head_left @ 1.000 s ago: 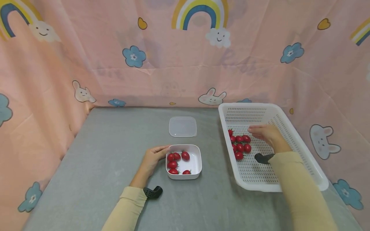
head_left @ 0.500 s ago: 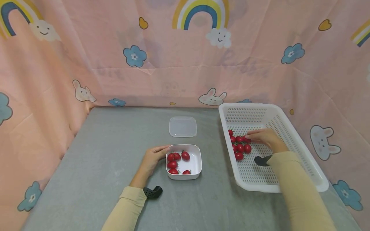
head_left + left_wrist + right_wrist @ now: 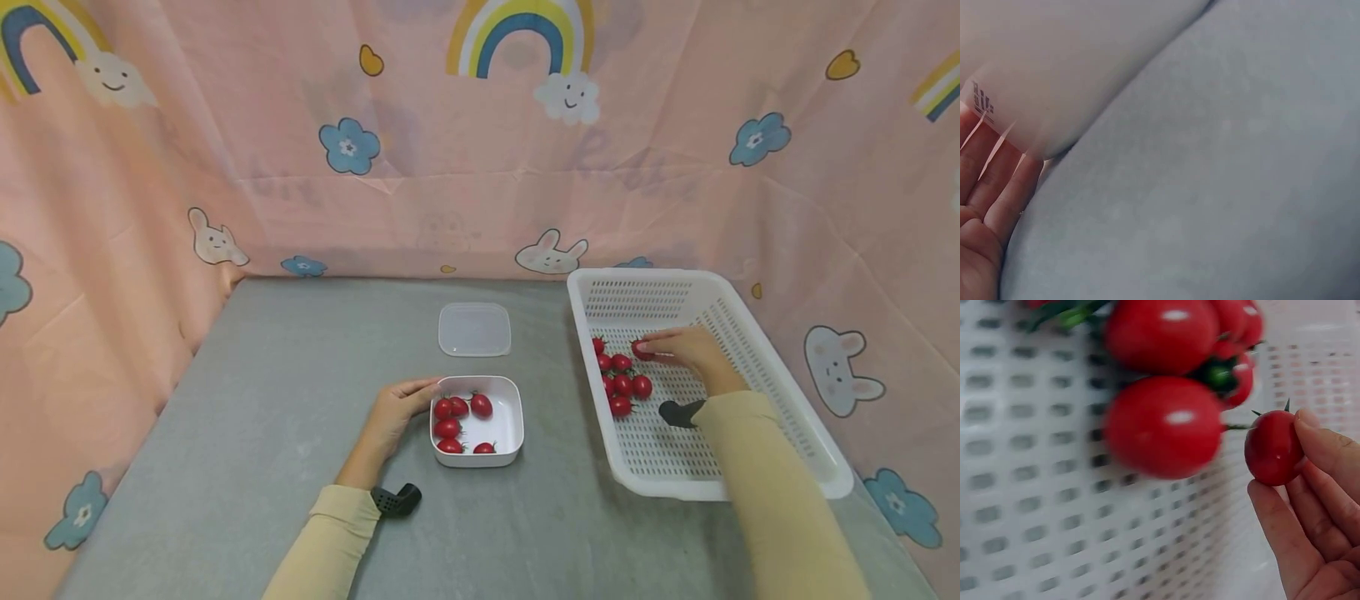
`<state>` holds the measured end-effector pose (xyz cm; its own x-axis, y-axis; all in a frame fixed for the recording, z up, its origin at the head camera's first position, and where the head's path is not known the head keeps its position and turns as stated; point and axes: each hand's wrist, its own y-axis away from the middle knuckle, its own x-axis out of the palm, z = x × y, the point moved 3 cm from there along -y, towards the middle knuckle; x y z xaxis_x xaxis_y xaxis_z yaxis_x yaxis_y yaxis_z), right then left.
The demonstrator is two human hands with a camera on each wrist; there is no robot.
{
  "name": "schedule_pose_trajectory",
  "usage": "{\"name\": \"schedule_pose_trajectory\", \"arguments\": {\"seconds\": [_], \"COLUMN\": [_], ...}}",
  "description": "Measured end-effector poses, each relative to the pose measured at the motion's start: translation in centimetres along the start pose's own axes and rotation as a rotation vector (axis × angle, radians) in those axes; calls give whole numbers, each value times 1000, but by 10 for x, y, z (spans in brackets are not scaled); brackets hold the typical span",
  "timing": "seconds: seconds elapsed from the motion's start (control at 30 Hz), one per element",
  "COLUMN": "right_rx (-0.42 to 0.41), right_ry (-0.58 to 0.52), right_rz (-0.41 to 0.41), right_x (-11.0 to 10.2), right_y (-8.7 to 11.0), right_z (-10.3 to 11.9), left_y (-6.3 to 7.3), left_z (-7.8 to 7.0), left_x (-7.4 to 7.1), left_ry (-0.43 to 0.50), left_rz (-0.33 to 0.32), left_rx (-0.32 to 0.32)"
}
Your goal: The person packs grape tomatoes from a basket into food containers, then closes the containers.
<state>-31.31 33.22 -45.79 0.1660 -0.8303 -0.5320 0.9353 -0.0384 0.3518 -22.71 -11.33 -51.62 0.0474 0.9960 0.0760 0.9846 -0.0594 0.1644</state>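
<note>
My right hand (image 3: 693,357) pinches a cherry tomato (image 3: 1274,449) between thumb and fingertips, inside a white perforated basket (image 3: 780,387). Several other cherry tomatoes (image 3: 1163,428) with green stems lie together on the basket floor beside it, toward its left wall. At the left side of a small white box (image 3: 504,425), my left hand (image 3: 392,417) touches the wall; the left wrist view shows its fingers (image 3: 1015,190) fairly straight against the box. Several cherry tomatoes (image 3: 447,427) lie in the box, mostly along its left side.
A translucent rectangular lid (image 3: 474,330) lies flat on the grey table (image 3: 300,375), behind the box. The basket stands to the right, its rim higher than its floor. A pink printed curtain (image 3: 420,200) hangs along the back and sides.
My right hand has come down to the cherry tomatoes and taken hold of one, shifting it slightly away from the others. My left hand and the box have stayed in place.
</note>
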Motion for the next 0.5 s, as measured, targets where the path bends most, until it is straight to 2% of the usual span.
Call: {"name": "schedule_pose_trajectory", "arguments": {"seconds": [0.1,0.23,0.4,0.5], "right_rx": [-43,-76,-70,-106], "right_ry": [-25,-5,10,6], "right_rz": [-34,-80,-105,-80], "right_x": [-5,-6,4,10], "right_y": [-3,-1,24,39], "right_z": [4,16,53,76], "left_y": [0,0,2,1], "left_z": [1,1,-1,-1], "left_x": [0,0,0,0], "left_ry": [-8,-15,-35,-22], "left_rz": [-2,-4,-1,-2], "left_rx": [-3,8,37,26]}}
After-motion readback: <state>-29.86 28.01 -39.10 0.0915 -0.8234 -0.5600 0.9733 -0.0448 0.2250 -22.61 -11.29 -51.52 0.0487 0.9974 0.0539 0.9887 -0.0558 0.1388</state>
